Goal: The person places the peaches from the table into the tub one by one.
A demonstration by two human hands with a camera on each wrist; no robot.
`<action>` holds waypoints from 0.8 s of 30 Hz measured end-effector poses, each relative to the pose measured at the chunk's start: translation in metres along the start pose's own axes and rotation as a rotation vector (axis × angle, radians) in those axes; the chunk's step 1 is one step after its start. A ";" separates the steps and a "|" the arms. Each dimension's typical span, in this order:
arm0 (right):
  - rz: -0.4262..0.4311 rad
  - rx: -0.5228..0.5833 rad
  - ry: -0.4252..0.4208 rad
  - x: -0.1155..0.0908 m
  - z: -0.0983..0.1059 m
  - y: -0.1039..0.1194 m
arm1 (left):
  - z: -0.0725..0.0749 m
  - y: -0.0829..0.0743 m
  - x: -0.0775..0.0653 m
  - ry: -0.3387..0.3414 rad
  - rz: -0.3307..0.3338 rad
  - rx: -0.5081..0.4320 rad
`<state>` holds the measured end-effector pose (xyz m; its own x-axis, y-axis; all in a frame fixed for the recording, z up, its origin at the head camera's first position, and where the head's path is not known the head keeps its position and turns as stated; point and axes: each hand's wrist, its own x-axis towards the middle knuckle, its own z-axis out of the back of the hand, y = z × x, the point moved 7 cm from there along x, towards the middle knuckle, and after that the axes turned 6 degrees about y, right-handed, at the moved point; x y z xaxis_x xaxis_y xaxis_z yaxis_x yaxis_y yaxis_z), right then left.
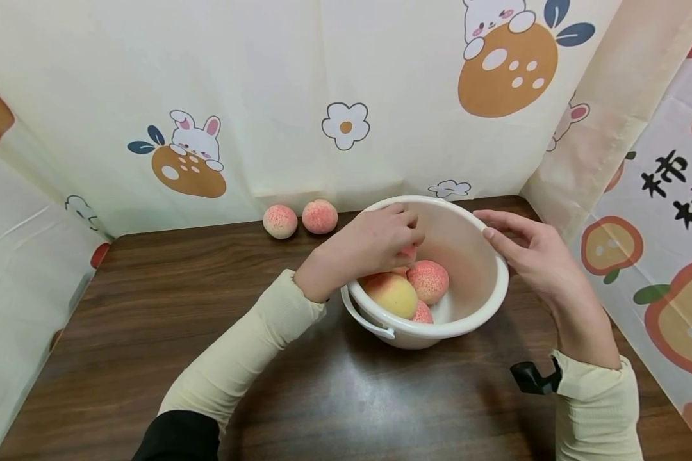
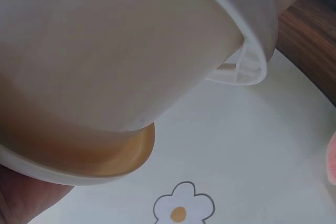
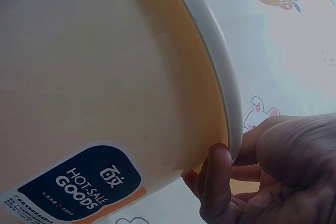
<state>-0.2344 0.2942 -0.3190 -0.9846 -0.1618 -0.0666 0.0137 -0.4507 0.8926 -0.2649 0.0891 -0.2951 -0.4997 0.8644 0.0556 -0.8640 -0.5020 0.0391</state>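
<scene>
A white bucket (image 1: 473,330) stands upright on the table. It holds several peaches, among them a yellow one with a red blush (image 1: 393,296) and a speckled pink peach (image 1: 429,282). My left hand (image 1: 380,237) reaches over the rim, its fingers curled on a pink peach (image 1: 407,255) that they partly hide. On the other side, my right hand (image 1: 533,253) pinches the bucket's rim. The right wrist view shows that hand (image 3: 262,166) with thumb and fingers on either side of the rim. In the left wrist view the bucket wall (image 2: 121,51) hides most of the left hand.
Two pink peaches (image 1: 280,221) (image 1: 320,216) lie at the back edge of the dark wooden table (image 1: 167,307), left of the bucket. The bucket's handle (image 1: 366,323) hangs down at its left side. A printed cloth (image 1: 277,83) rises behind the table, with another sheet on the right.
</scene>
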 end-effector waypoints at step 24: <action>-0.001 0.019 -0.002 0.000 0.000 -0.001 | 0.007 0.004 -0.019 -0.037 0.082 -0.134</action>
<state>-0.2348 0.2942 -0.3201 -0.9850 -0.1590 -0.0669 0.0090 -0.4343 0.9007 -0.2581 0.0707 -0.2889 -0.5689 0.8175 0.0897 -0.8218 -0.5608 -0.1008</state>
